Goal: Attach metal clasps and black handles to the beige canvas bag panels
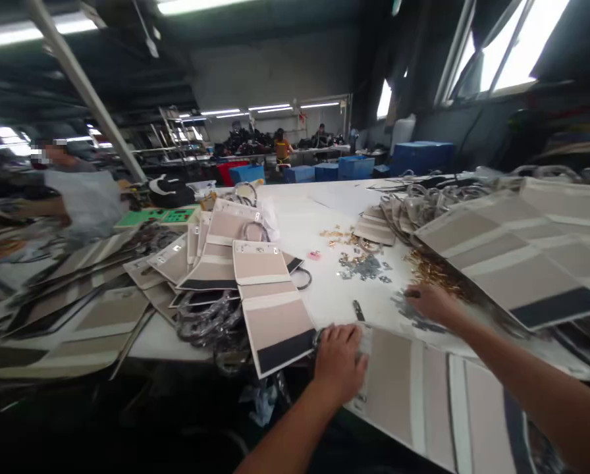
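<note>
My left hand point(340, 363) is closed over the end of a beige striped bag panel point(391, 382), which lies at the table's front edge and runs to the lower right. Its fingertips are partly hidden behind the hand. Farther right, my right hand point(430, 303) is over a scatter of flat grey metal pieces point(413, 313), fingers pinched together; whatever is between them is too small to make out. Beyond it lie a heap of small silvery metal plates point(364, 266) and a spread of gold-coloured metal parts point(436, 273). A small dark strip point(357, 310) rests near my left hand.
Striped panels with metal fittings and wrapped handles point(275, 296) pile up on the left. More panels point(536, 243) are stacked on the right. A small pink item point(314, 255) sits on the white table point(295, 204). A person in an apron point(85, 197) stands at left.
</note>
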`<state>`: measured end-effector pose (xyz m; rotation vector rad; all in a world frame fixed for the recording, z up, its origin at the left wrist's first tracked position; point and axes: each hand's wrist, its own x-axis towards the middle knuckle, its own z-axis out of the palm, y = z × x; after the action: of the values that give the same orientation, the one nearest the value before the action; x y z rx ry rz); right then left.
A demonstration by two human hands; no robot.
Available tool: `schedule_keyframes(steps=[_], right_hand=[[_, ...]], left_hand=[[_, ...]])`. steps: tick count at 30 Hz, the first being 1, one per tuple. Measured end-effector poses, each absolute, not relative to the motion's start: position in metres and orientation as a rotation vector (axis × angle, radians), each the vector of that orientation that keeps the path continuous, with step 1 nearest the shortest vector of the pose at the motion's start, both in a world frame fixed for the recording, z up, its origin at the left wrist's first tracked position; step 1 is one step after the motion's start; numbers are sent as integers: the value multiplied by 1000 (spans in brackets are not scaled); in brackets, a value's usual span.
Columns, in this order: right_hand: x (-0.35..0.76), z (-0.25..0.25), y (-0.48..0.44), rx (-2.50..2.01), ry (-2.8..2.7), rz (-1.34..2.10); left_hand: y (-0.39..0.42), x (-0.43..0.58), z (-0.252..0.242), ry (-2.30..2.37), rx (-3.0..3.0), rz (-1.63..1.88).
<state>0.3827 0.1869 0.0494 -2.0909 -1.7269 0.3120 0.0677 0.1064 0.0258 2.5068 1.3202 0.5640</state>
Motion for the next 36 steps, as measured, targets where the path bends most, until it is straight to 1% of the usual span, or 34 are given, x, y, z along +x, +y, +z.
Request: schedule_keyframes(steps=[3,6,8,11,12,14,17,22,30,33,36], right_hand=[[390,49,184,-2095,-1729,323],[377,62,177,-2067,-1735,335],[359,74,164,-2011,-1769,509],[321,88,144,-1851,-1827,900],[308,90,140,-1803,-1837,983],[285,87,137,-1749,-1846,1042],[268,77,140,-1772,-1861,1032],[269,67,147,-1788,-1909,986],[265,61,144,-1924,-1978,759],[266,56,141,-1987,-1949,666],[266,54,138,-2004,-1935,624]], left_hand=[[109,65,26,1300,2522,577],[107,64,29,1307,2534,586],[108,65,30,1306,2528,589],[110,66,30,1289,2512,597],[111,66,29,1282,2507,601],[111,65,29,1271,2497,610],[112,64,28,1273,2478,619],[114,66,27,1278,2440,611],[120,67,33,1293,2437,579],[133,72,45,1361,2428,484],[155,79,57,1425,2357,297]])
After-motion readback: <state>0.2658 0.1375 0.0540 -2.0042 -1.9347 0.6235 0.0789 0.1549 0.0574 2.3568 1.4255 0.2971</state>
